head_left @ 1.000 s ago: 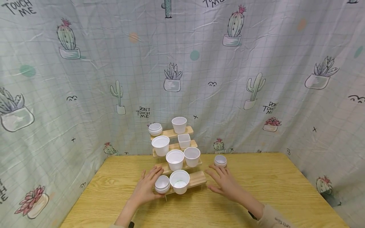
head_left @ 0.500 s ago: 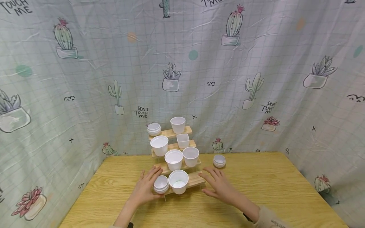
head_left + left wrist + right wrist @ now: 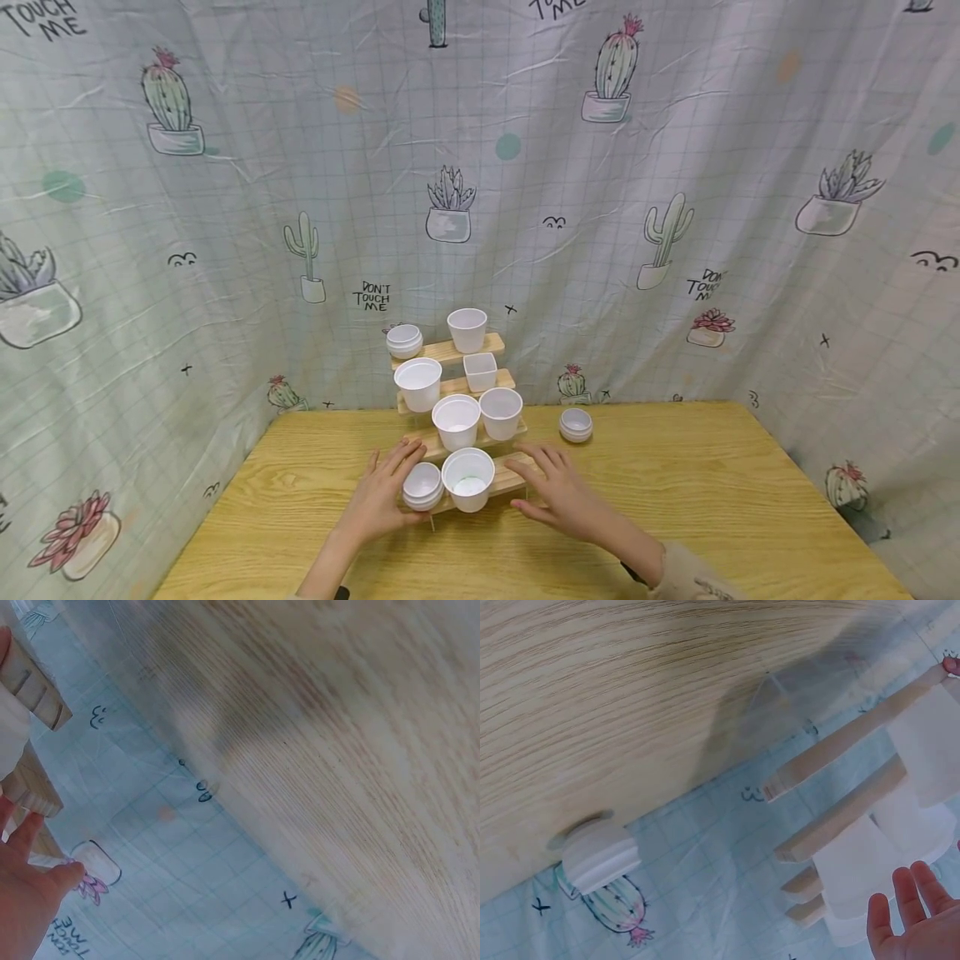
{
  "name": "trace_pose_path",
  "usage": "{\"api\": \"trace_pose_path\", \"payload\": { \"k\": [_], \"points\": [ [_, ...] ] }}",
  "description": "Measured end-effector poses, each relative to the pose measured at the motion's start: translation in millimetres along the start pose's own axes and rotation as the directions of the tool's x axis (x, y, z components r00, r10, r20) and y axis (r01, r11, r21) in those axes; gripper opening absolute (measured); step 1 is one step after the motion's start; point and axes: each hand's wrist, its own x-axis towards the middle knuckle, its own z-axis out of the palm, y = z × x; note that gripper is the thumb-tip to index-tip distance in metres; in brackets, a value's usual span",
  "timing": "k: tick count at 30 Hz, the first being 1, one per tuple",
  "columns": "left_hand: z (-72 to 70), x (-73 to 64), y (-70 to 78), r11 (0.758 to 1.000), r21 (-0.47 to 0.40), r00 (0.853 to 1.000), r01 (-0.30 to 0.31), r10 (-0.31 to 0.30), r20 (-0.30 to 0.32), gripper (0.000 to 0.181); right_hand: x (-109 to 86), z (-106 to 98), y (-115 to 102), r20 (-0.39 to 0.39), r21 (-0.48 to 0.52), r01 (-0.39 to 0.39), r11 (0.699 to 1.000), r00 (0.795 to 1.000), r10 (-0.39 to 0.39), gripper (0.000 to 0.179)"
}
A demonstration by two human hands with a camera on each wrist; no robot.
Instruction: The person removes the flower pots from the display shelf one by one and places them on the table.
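Leftmost, the left hand (image 3: pixel 381 493), fingers spread, touches the left end of a stepped wooden stand (image 3: pixel 453 387) bearing white cups (image 3: pixel 456 422); the right hand (image 3: pixel 558 497) hangs wide near its right end; beyond, another small cup (image 3: pixel 576 425) stands on the tabletop (image 3: pixel 690 483).

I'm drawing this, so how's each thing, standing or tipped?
Tiered tan wooden stand: upright
Seven round white plastic pots: upright on stand
Square white plastic pot: upright on stand
Lone round white plastic pot: upright beside stand
Left hand: touching stand
Right hand: fingers spread
Pale cactus-print cloth: hanging, wrinkled
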Motion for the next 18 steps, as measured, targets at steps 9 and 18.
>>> {"api": "trace_pose_path", "payload": {
  "k": [9, 18],
  "points": [
    [0.3, 0.3, 0.2, 1.000, -0.007, 1.000, -0.003, 0.003, -0.006, 0.099, 4.1, 4, -7, 0.010, 0.020, 0.001, 1.000, 1.000, -0.002, 0.054],
    [-1.3, 0.5, 0.7, 1.000, -0.020, 1.000, -0.003, 0.003, 0.003, 0.098, 11.7, 4, -18, 0.029, 0.036, 0.017, 0.999, 0.999, -0.018, 0.052]
  ]
}}
